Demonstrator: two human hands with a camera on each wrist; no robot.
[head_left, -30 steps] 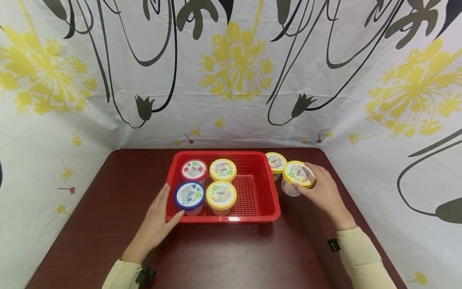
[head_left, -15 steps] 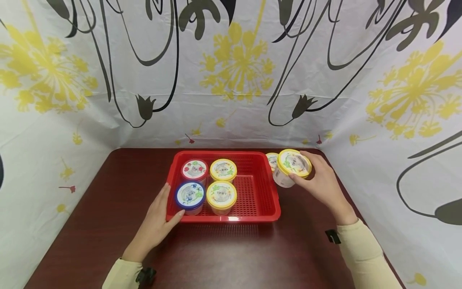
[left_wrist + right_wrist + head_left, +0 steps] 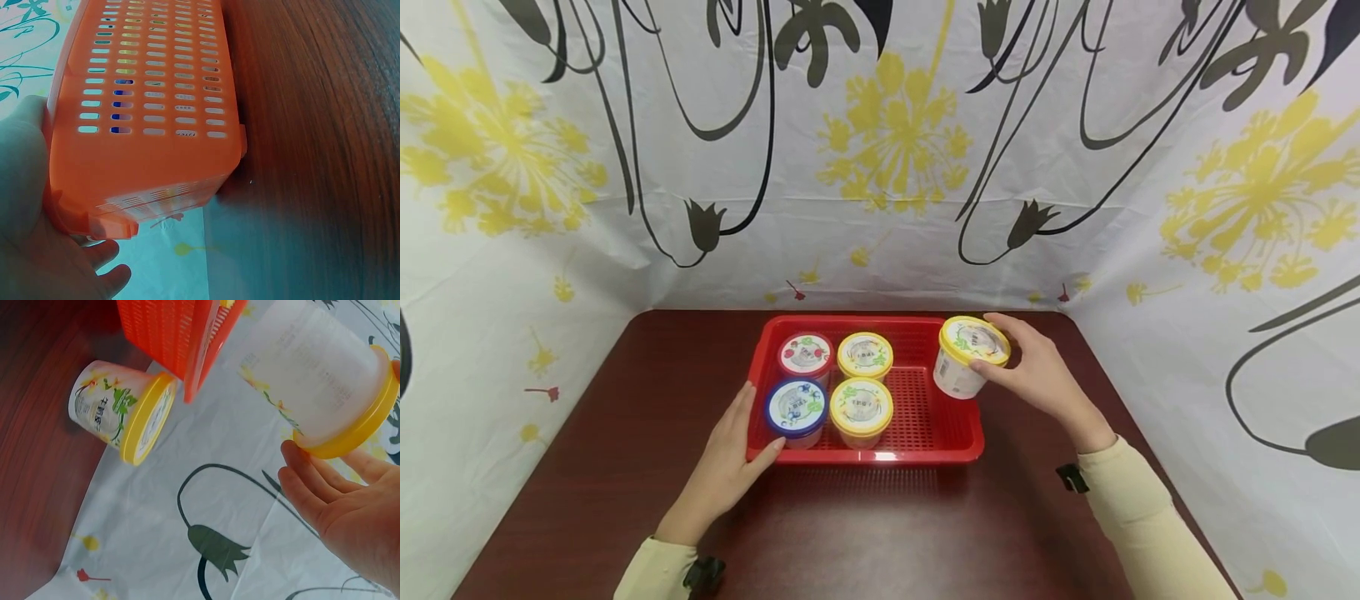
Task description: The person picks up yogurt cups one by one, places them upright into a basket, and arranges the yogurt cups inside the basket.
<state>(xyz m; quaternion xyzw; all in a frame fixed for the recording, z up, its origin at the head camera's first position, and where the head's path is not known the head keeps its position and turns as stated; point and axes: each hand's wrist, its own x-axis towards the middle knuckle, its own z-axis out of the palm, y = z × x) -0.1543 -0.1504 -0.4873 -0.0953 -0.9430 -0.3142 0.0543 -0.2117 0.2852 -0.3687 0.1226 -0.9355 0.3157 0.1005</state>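
Observation:
My right hand [image 3: 1037,371] grips a white tub [image 3: 958,375] by its yellow lid, raised over the right side of a red plastic basket [image 3: 865,456]. The right wrist view shows this printed tub [image 3: 312,375] tilted, fingers at its lid rim. My left hand [image 3: 718,462] holds the basket's front left corner, thumb along the front rim and fingers down the left side. Inside the basket stand a red-lidded tub [image 3: 805,354], a blue-lidded tub [image 3: 796,407] and two yellow-lidded tubs, one at the back [image 3: 865,355] and one in front [image 3: 861,408].
Another yellow-lidded tub [image 3: 122,409] stands on the table just outside the basket, hidden behind the held tub in the head view. The dark wooden table [image 3: 865,533] is backed by a white patterned cloth [image 3: 880,267] on its far side and both sides.
My right hand has lifted the yellow-lidded tub from beside the basket and carried it left over the basket's right edge. The left hand and basket stay put.

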